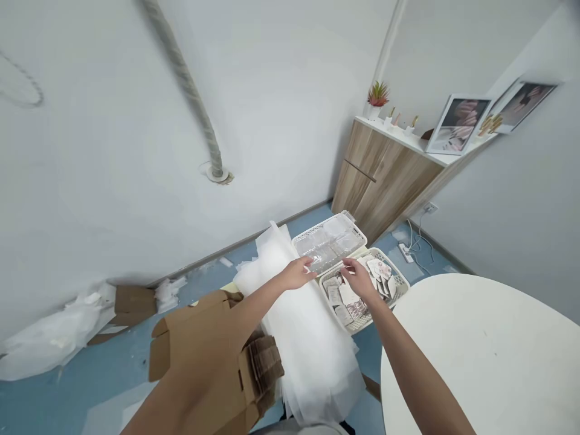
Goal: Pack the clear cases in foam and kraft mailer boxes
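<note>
Ok so rn I see the left hand (298,273) by the near edge of the far basket (364,240), w/ clear bags (335,232) inside, fingers loosely bent; can't tell if it's pinching anything. The right hand (357,280) is over the near basket (362,324), w/ printed cards (379,269) in it, fingers half-curled, grip unclear too tbh. White wrap (308,338) + cardboard (194,320) on the left, round table (489,350) near right.

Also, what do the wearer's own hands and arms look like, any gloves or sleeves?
Left hand and right hand both ungloved. Left forearm and right forearm show no sleeves, watch or bracelet. No rings or markings that I can make out.
</note>
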A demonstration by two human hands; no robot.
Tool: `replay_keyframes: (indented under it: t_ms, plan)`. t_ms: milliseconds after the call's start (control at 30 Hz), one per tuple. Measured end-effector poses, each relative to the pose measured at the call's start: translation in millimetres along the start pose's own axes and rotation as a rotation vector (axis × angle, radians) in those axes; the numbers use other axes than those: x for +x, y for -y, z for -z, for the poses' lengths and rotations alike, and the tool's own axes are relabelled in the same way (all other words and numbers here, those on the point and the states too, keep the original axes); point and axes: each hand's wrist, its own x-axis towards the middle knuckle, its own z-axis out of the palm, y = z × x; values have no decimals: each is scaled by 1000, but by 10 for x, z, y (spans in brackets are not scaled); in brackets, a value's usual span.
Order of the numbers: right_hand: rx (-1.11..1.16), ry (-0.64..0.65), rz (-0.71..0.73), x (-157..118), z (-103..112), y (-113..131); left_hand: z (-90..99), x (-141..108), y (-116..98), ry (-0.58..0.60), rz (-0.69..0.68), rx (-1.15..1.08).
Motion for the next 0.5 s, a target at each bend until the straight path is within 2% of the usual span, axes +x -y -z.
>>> replay_keyframes:
  t_ms: [133, 233, 367, 500]
  plan:
    - [-50, -78, 9, 634, 19, -94, -80, 745, -21, -106, 93, -144]
    - [-94, -101, 34, 984, -1, -162, -134, 1154, -34, -155, 135, -237]
    - [-141, -95, 108, 1276, -48, -204, -170, 1508, -11, -161, 174, -253]
    - [-203, -75, 115, 1409, -103, -204, -232, 1713, 21, -153, 192, -224]
